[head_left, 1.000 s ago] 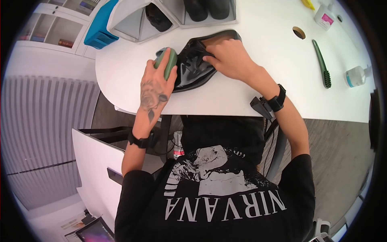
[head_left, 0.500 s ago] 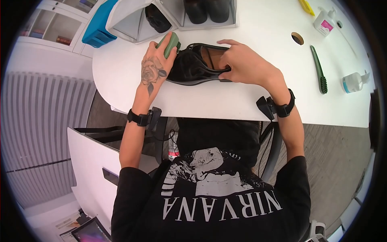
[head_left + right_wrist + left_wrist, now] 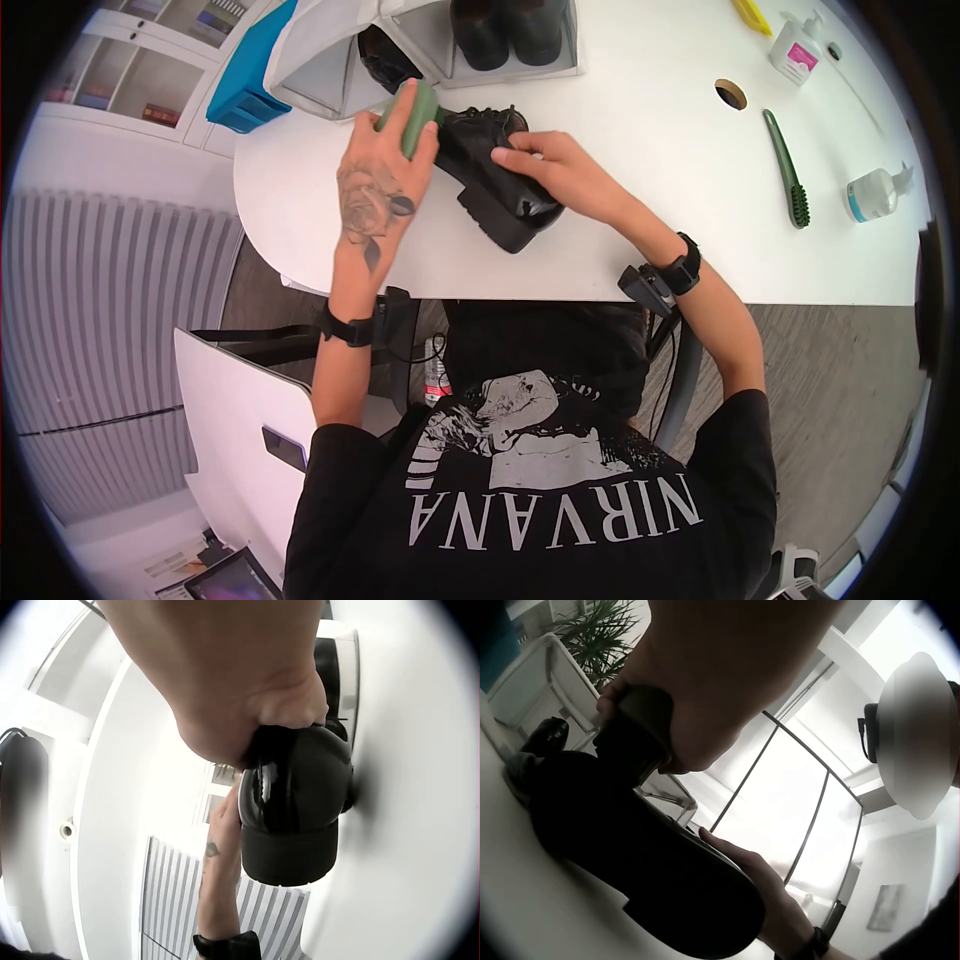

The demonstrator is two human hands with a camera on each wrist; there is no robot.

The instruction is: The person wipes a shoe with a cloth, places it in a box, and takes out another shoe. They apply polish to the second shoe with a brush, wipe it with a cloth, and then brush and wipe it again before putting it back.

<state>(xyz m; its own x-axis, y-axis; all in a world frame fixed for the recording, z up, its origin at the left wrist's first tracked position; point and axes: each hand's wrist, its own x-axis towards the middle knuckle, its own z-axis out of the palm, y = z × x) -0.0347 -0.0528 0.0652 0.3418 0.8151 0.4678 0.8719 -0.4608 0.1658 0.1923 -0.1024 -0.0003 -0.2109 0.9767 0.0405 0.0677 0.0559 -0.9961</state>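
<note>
A black laced shoe (image 3: 515, 195) is held tilted at the table, its chunky heel towards the person. My right hand (image 3: 575, 178) grips its upper near the opening. In my left hand (image 3: 375, 195) is a green-backed brush (image 3: 420, 120), against the shoe's front end. The left wrist view has the dark sole (image 3: 652, 862) across it, the brush (image 3: 641, 724) in the left hand (image 3: 705, 682) above and the right hand (image 3: 761, 881) behind. From the right wrist, the heel (image 3: 289, 851) shows below the right hand (image 3: 247, 690); its fingertips are mostly hidden.
Open-fronted boxes (image 3: 510, 75) with black footwear (image 3: 505, 35) stand at the back, beside a blue container (image 3: 250, 90). To the right are a green-handled brush (image 3: 785, 165), two pump bottles (image 3: 797, 50), a yellow item (image 3: 752, 15) and a round table hole (image 3: 730, 94).
The shoe has turned, so its heel and sole edge show instead of its wide opening. My right hand has shifted left and holds it at another spot; the left hand keeps the brush.
</note>
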